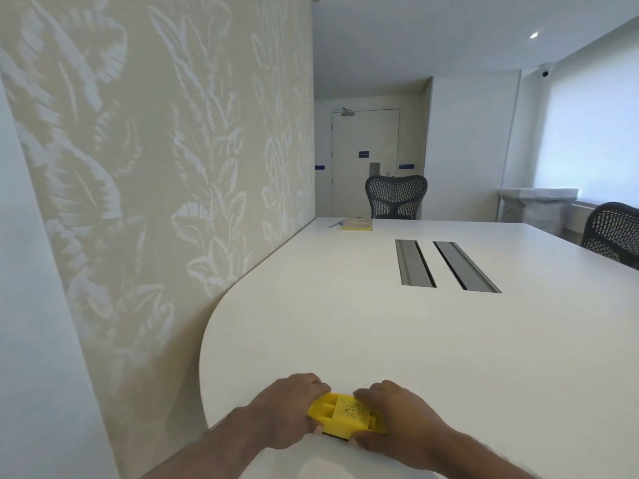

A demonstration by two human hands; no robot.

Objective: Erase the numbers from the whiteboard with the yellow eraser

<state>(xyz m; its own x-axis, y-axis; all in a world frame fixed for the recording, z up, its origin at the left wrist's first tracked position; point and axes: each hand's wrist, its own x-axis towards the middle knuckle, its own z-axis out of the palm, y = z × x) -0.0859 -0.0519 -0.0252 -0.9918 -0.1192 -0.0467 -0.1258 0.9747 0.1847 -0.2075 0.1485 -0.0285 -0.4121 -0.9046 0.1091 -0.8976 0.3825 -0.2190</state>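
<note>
A yellow eraser (346,415) lies flat on the white table (415,340) near its front edge. My left hand (287,409) grips its left end and my right hand (397,423) grips its right end, so both hold it together. A small label shows on the eraser's top. No whiteboard and no written numbers are in view.
A wall with a pale leaf pattern (155,167) runs along the table's left side. Two cable slots (446,266) are set in the tabletop. A yellow-edged notebook (358,224) and a pen lie at the far end. Mesh chairs (396,197) stand beyond and at right.
</note>
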